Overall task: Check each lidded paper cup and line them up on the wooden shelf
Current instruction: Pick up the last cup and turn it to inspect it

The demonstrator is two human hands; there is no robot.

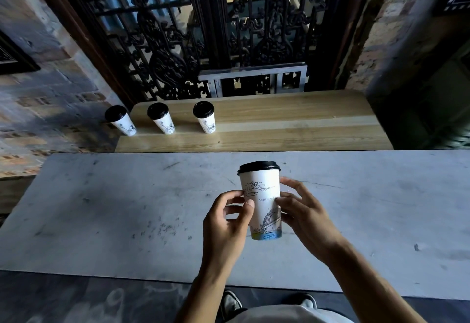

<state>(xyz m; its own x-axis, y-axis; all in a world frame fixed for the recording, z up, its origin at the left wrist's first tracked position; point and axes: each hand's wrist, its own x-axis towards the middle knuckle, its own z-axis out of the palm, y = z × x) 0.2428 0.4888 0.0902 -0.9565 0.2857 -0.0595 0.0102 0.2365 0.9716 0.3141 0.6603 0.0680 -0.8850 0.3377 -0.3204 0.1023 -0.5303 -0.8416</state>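
Observation:
A white paper cup (pixel 263 195) with a black lid and a line drawing of a bridge is held upright above the grey table (pixel 127 208). My left hand (pixel 226 223) grips its left side with thumb and fingertips. My right hand (pixel 302 216) wraps its right side. Three more lidded cups stand in a row at the left end of the wooden shelf (pixel 292 124): the left cup (pixel 120 120) at the very corner, the middle cup (pixel 161 118), and the right cup (pixel 204 117).
Behind the shelf rises a black ornate iron grille (pixel 203 43) with a small metal frame (pixel 254 81). Brick walls flank both sides. The shelf's right part is bare wood. My shoes (pixel 231 302) show below the table's near edge.

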